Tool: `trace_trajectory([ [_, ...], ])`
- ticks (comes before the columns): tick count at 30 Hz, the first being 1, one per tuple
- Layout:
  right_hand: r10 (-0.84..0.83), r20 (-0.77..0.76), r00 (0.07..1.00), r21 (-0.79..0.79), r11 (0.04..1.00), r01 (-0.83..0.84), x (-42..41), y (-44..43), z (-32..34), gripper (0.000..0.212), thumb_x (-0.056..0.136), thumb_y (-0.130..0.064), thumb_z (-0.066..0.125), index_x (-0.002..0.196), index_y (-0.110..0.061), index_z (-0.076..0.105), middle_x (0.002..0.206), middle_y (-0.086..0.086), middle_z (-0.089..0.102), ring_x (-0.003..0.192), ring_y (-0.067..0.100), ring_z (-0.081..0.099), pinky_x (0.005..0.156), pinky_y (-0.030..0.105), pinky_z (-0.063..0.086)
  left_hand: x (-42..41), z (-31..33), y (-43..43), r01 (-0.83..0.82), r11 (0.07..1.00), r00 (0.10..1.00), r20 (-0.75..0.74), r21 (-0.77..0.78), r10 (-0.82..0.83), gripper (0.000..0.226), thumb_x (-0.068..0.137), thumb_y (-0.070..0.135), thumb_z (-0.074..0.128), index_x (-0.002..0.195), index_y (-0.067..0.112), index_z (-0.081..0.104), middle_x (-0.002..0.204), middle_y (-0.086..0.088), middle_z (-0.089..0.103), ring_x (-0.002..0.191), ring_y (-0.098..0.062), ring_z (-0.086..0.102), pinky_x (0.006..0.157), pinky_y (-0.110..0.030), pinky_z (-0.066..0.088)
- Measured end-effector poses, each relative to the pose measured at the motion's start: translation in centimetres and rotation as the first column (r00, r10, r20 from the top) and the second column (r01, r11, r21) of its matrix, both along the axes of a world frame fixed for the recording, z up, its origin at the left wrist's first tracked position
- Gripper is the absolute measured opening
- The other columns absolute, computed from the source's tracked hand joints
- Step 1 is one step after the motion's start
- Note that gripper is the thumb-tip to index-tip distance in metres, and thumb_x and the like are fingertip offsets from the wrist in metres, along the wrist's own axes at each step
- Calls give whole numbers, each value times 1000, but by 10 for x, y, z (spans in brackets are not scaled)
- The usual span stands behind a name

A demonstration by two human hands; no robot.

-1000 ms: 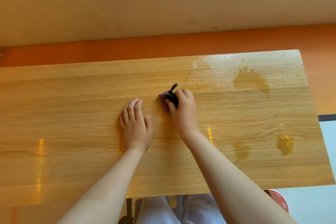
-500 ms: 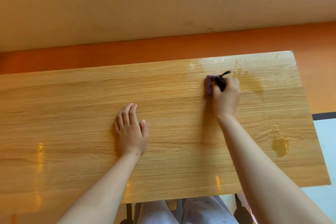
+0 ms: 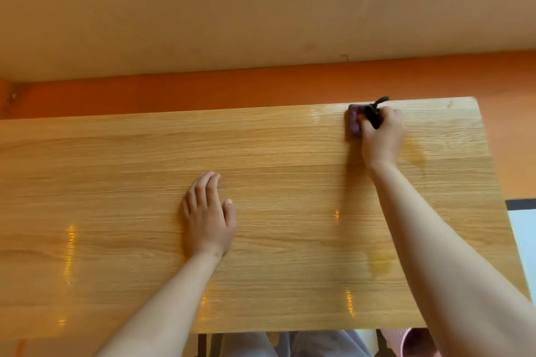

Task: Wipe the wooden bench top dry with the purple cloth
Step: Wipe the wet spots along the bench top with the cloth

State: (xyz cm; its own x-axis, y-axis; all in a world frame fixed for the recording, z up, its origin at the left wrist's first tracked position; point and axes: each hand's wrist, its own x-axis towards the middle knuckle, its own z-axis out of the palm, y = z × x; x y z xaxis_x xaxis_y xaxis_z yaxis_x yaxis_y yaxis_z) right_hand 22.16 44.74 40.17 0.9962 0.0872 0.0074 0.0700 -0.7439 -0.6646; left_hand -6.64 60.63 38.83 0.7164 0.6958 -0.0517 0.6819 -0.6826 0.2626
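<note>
The wooden bench top [image 3: 116, 188] fills the middle of the head view. My right hand [image 3: 383, 136] grips the small purple cloth [image 3: 353, 122] against the wood near the far edge, right of centre; a black loop sticks up from the cloth. Most of the cloth is hidden under my fingers. My left hand [image 3: 207, 214] rests flat on the bench near the middle, fingers straight. A wet patch [image 3: 414, 155] lies just right of my right hand, and another wet patch [image 3: 380, 265] sits near the front right.
Behind the bench runs an orange wall band [image 3: 232, 87] below a beige wall. The bench's right end borders a pale floor area [image 3: 525, 235]. My knees show under the front edge, beside a pink object [image 3: 412, 340].
My right hand has slid the cloth from the bench's middle away and to the right, up to the far edge. My left hand has stayed flat in place.
</note>
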Motion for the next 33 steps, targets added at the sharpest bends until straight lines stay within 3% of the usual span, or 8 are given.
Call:
trace_trajectory([
  [3, -6, -11, 1000, -3, 1000, 6, -10, 20, 0, 15, 84, -11, 59, 96, -3, 60, 104, 15, 56, 99, 30, 52, 85, 31, 38, -1, 1, -1, -5, 1000, 1000, -17, -10, 5, 53, 85, 31, 38, 133, 10, 45, 140, -6, 44, 129, -28, 37, 106, -43, 27],
  [7, 249, -22, 968, 70, 966, -247, -32, 71, 1, 10, 85, -12, 59, 93, -6, 61, 99, 10, 54, 93, 24, 50, 80, 30, 38, -1, 1, 0, -15, 1000, 999, -41, -23, 14, 53, 86, 32, 37, 134, 12, 44, 141, -5, 42, 130, -27, 36, 107, -45, 29],
  [10, 299, -41, 953, 104, 950, -293, -22, 77, 2, 11, 86, -12, 57, 94, -6, 62, 98, 8, 51, 93, 24, 50, 81, 33, 43, -1, 1, 0, -14, 1000, 999, -52, -19, 13, 53, 86, 33, 36, 134, 12, 44, 141, -5, 42, 130, -27, 37, 106, -45, 30],
  [18, 41, 12, 999, -68, 997, -40, 44, -16, 6, 24, 86, -12, 58, 107, -1, 61, 108, 19, 56, 101, 32, 53, 85, 30, 37, 0, 1, -2, -15, 1000, 999, -34, -10, 14, 54, 84, 32, 37, 132, 10, 45, 140, -6, 43, 129, -28, 37, 106, -45, 29],
  [22, 19, 17, 1000, -77, 997, -17, 47, -20, 3, 22, 86, -13, 59, 105, -3, 62, 108, 17, 56, 101, 31, 53, 86, 32, 39, 0, 1, -2, -11, 1000, 999, -38, -4, 11, 54, 84, 32, 36, 132, 9, 46, 140, -7, 44, 129, -29, 37, 106, -46, 29],
  [26, 241, -13, 971, -3, 971, -241, 52, -17, 8, 17, 86, -16, 61, 99, -7, 66, 100, 14, 58, 97, 29, 54, 81, 34, 42, -2, -1, -3, -9, 1000, 999, -32, -8, 9, 54, 85, 32, 34, 133, 8, 45, 140, -8, 43, 129, -29, 37, 106, -47, 30],
  [30, 434, -15, 901, -73, 898, -434, 69, -26, 15, 23, 82, -15, 67, 104, -7, 68, 103, 13, 63, 98, 30, 56, 86, 39, 44, 1, 1, -13, -35, 999, 999, -27, 11, 36, 52, 89, 27, 33, 134, 5, 45, 141, -10, 43, 131, -29, 36, 107, -47, 30],
  [33, 541, -40, 840, -111, 833, -541, 71, -30, 19, 24, 82, -14, 68, 105, -7, 68, 104, 13, 63, 99, 31, 55, 87, 42, 45, 8, 5, -44, -109, 994, 992, 64, -30, 110, 48, 91, 24, 39, 135, 5, 43, 143, -10, 42, 131, -30, 38, 108, -47, 29],
])
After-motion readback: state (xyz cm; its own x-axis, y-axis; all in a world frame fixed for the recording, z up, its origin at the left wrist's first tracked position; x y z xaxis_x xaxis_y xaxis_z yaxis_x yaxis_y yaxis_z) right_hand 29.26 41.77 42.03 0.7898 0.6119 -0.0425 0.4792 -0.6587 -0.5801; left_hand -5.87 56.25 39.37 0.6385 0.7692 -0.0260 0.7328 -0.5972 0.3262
